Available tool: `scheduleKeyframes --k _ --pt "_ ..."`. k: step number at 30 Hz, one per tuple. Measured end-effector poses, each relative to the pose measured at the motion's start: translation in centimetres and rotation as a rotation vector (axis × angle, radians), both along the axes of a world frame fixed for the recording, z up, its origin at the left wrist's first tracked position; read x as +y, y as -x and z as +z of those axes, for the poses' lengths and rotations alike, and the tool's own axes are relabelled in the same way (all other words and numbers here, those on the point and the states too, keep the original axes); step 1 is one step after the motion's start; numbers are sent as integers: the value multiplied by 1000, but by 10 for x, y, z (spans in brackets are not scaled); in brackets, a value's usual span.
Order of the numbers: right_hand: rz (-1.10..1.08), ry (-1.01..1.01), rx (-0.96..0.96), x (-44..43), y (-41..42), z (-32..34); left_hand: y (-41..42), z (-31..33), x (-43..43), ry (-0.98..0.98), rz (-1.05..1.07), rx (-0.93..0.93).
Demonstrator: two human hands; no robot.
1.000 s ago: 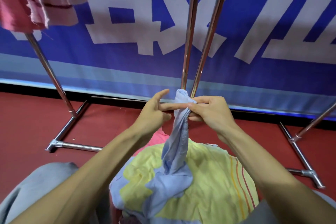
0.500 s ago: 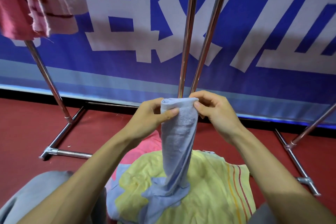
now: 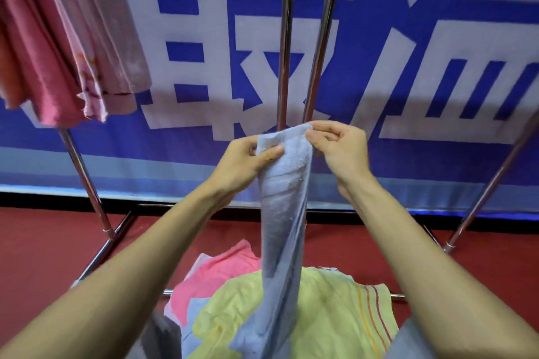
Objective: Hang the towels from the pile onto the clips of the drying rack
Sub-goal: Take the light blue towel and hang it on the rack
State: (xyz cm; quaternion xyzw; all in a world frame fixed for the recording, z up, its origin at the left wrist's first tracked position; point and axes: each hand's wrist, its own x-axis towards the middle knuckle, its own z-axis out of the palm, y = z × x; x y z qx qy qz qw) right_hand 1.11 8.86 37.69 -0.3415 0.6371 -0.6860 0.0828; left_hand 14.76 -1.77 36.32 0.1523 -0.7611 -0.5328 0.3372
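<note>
A light blue towel (image 3: 284, 213) hangs in a long twisted strip from both my hands. My left hand (image 3: 243, 162) pinches its top left corner with thumb on the cloth. My right hand (image 3: 341, 148) pinches the top right corner. The towel's lower end still rests on the pile (image 3: 320, 315), where a yellow striped towel and a pink one lie on top. The drying rack's two chrome uprights (image 3: 285, 38) rise just behind the towel. No clips show in this view.
Pink towels (image 3: 64, 38) hang at the upper left in front of a slanted rack leg (image 3: 84, 181). Another leg (image 3: 490, 183) slants up at the right. Chrome base bars lie on the red floor (image 3: 43, 242). A blue and white banner fills the background.
Both hands have risen, lifting the blue towel higher off the pile. The bunched top edge has been spread between my two hands. The view has tilted upward.
</note>
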Motion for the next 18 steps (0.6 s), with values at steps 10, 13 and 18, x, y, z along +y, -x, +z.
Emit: scheduleKeyframes --k 10,13,18 --pt "-100 241 162 19 -29 124 -14 136 22 355 45 181" --pt "-153 184 172 20 -37 128 -14 145 23 390 91 136" --pt "-155 204 235 29 -42 154 -18 172 35 312 128 233"
